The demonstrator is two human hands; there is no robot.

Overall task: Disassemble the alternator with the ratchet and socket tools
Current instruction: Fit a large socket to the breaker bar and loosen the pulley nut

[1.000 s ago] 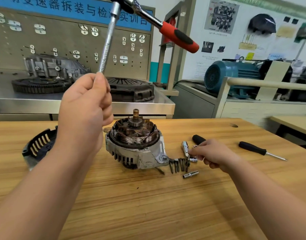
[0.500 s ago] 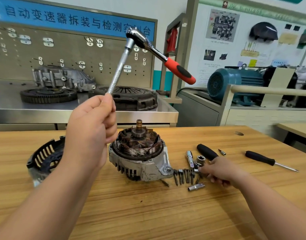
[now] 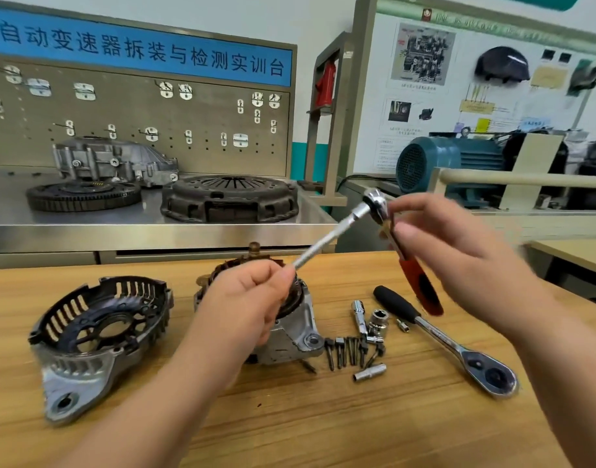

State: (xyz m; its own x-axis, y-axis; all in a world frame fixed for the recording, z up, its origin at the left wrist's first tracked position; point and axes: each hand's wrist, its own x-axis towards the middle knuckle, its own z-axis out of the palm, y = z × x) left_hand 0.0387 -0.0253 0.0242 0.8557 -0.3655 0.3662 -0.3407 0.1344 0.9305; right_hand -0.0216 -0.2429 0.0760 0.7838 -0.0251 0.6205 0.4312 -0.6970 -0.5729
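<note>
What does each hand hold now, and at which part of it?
Both hold one tool. The left hand pinches the lower end of the extension bar; the right hand grips the red-handled ratchet with its fingers at the head.

steel bench [image 3: 148, 217], pegboard [image 3: 138, 130], blue banner [image 3: 141, 52], wooden table [image 3: 323, 417]

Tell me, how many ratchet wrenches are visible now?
2. The red-handled chrome ratchet, with a long chrome extension bar, is held in the air by the left hand and right hand. The black-handled chrome ratchet lies on the wooden table, right of the alternator.
</note>
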